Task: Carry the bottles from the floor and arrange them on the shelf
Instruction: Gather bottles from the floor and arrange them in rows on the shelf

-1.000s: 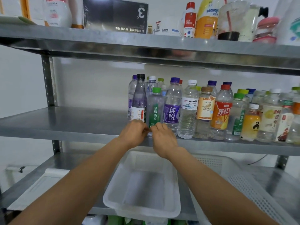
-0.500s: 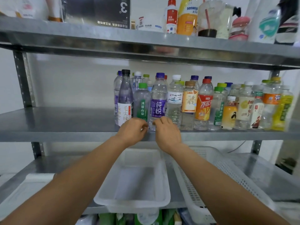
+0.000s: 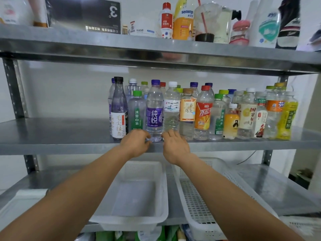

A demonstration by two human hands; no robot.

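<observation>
Many plastic bottles stand in rows on the middle metal shelf (image 3: 52, 134), from its centre to its right end. At the front are a tea bottle with a black cap (image 3: 118, 112), a green-label bottle (image 3: 137, 112), a purple-label water bottle (image 3: 154, 110) and a white-cap water bottle (image 3: 171, 108). My left hand (image 3: 136, 145) lies at the foot of the green-label bottle, its fingertips beside the purple-label bottle's base. My right hand (image 3: 175, 147) touches the foot of the white-cap bottle with loosely bent fingers. Neither hand closes round a bottle.
The top shelf (image 3: 156, 49) holds a black box (image 3: 83, 14), bottles and jars. Below, a smooth white bin (image 3: 161, 188) and a perforated white basket (image 3: 231, 181) sit on the lowest shelf. The left half of the middle shelf has no bottles.
My hands have drawn slightly apart, so the purple-label bottle's base now shows between them. The view has shifted to take in more of the right end of the shelf.
</observation>
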